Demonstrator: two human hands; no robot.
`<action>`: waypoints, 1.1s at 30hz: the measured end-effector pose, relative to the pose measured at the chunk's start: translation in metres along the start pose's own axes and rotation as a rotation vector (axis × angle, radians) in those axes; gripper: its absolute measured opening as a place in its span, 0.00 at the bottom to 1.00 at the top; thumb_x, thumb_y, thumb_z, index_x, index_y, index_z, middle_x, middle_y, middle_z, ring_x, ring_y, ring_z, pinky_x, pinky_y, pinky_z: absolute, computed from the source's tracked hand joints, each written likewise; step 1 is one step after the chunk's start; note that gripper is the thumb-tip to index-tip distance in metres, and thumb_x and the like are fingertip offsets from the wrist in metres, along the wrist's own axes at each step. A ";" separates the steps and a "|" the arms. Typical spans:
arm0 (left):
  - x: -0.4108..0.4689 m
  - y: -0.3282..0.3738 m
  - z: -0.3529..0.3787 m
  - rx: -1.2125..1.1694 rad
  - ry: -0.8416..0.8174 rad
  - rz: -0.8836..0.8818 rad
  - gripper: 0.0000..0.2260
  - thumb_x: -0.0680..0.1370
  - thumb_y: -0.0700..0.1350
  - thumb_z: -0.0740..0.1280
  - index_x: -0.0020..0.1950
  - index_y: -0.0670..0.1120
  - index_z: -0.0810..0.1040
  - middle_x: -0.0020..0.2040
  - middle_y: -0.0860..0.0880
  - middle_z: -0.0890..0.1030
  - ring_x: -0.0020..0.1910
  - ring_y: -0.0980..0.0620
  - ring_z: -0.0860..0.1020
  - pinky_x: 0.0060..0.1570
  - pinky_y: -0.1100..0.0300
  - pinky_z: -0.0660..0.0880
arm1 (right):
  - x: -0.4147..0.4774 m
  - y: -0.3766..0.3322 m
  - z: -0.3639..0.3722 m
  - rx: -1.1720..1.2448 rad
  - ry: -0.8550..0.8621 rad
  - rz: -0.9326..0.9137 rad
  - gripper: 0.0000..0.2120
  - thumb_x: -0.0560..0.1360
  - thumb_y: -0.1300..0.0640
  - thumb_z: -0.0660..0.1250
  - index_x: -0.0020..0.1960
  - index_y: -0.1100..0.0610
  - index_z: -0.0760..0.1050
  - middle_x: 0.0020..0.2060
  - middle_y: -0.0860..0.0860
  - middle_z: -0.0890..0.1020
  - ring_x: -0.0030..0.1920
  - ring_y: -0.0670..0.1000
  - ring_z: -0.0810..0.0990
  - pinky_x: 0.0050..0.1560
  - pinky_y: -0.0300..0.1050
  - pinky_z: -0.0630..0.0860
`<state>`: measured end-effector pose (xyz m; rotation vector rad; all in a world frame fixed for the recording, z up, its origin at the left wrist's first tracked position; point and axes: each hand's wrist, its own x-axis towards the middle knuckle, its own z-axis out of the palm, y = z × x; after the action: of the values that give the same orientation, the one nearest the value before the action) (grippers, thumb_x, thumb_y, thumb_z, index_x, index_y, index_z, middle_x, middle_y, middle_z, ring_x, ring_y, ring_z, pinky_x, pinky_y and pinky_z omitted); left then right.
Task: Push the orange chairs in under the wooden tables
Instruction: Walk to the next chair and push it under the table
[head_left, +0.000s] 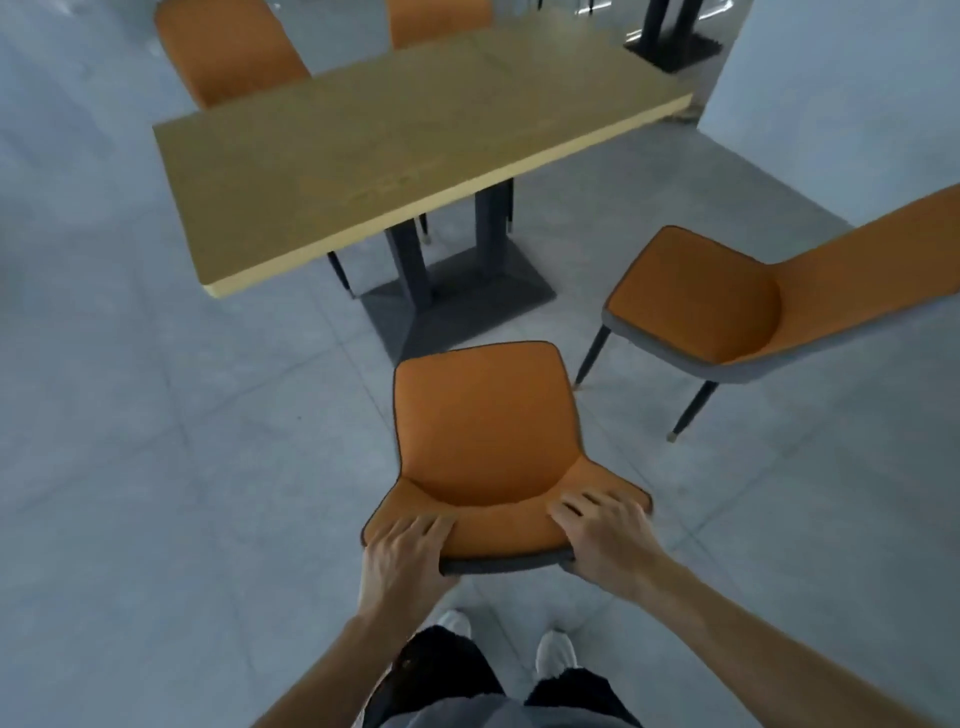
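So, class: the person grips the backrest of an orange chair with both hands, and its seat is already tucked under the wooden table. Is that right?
Not quite. The head view shows both the left hand and right hand on the orange chair, but its seat stands clear of the wooden table, not under it.

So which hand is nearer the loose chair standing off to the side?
Right. The right hand grips the held chair's backrest on the side facing the side chair; the left hand grips the far side.
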<state>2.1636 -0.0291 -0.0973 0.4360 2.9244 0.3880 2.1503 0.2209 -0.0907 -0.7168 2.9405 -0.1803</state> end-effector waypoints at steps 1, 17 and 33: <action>-0.002 0.002 0.002 0.003 0.026 -0.019 0.19 0.54 0.51 0.78 0.43 0.50 0.82 0.37 0.54 0.83 0.34 0.50 0.81 0.35 0.57 0.77 | 0.002 0.003 0.000 0.003 0.018 -0.034 0.25 0.48 0.47 0.80 0.42 0.53 0.80 0.36 0.47 0.83 0.34 0.50 0.81 0.28 0.41 0.75; 0.074 0.005 -0.011 0.010 0.109 -0.125 0.13 0.53 0.45 0.78 0.29 0.48 0.76 0.25 0.52 0.76 0.25 0.49 0.75 0.25 0.60 0.72 | 0.082 0.058 -0.015 -0.077 0.013 -0.109 0.24 0.47 0.48 0.82 0.37 0.55 0.78 0.30 0.49 0.79 0.26 0.51 0.77 0.23 0.40 0.71; 0.144 -0.096 -0.039 0.041 0.157 -0.037 0.11 0.59 0.47 0.78 0.38 0.49 0.81 0.32 0.53 0.81 0.31 0.49 0.79 0.35 0.58 0.76 | 0.185 0.034 -0.016 -0.030 0.047 -0.072 0.25 0.44 0.48 0.84 0.34 0.56 0.76 0.26 0.49 0.76 0.23 0.49 0.73 0.24 0.36 0.63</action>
<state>1.9943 -0.0828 -0.1038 0.3727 3.0927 0.3740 1.9698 0.1664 -0.0943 -0.8348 2.9697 -0.1622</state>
